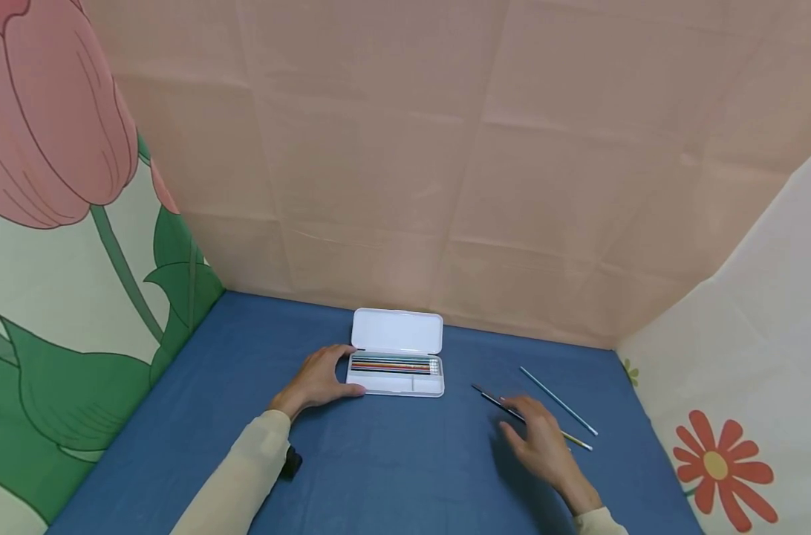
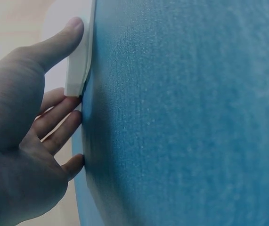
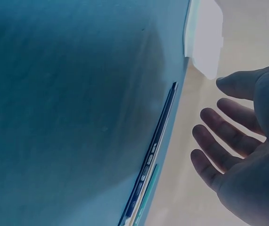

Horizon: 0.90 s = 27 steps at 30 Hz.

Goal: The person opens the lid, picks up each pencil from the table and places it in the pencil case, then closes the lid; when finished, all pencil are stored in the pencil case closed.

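Gripping open pencil case at far middle of table by its left end with left hand, thumb near, fingers far. Hovering over loose pencils at right with right hand unclenched.

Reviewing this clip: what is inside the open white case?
The white case holds a row of differently coloured pencils in its far section; the near section shows bare white and a divider. Whatever lies beneath the pencils is covered.

Blue tabletop — an opened white pencil case, loose pencils to its right.
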Each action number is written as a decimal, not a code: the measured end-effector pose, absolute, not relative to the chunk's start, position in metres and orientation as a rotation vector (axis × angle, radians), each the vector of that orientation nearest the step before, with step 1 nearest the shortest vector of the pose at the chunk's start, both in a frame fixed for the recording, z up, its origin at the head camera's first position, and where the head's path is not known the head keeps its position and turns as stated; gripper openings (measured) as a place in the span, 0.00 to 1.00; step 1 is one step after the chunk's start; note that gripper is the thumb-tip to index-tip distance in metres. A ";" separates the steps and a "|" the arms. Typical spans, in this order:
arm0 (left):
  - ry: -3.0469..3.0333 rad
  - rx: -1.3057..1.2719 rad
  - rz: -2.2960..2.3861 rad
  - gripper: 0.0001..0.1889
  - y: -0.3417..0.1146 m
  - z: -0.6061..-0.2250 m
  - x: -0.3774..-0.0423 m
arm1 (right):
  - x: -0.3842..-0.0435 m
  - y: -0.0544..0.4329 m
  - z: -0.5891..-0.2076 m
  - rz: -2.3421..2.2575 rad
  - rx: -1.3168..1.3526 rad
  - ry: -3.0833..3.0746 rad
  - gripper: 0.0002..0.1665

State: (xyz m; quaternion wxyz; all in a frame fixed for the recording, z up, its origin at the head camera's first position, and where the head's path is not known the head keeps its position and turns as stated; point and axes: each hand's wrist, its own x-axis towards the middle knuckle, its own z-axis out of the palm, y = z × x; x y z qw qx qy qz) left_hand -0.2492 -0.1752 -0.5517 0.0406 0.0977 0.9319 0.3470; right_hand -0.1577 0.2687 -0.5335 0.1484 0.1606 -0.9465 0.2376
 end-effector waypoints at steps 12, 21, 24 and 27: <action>2.846 0.285 1.073 0.49 -0.174 -0.552 -0.250 | -0.150 0.285 -0.540 0.659 0.439 -2.757 0.22; 2.856 0.301 1.060 0.49 -0.174 -0.551 -0.250 | -0.145 0.305 -0.544 0.599 0.360 -2.781 0.23; 2.855 0.299 1.056 0.49 -0.174 -0.551 -0.250 | -0.144 0.310 -0.544 0.612 0.326 -2.813 0.22; 2.852 0.296 1.055 0.49 -0.175 -0.552 -0.250 | -0.144 0.315 -0.546 0.623 0.302 -2.848 0.22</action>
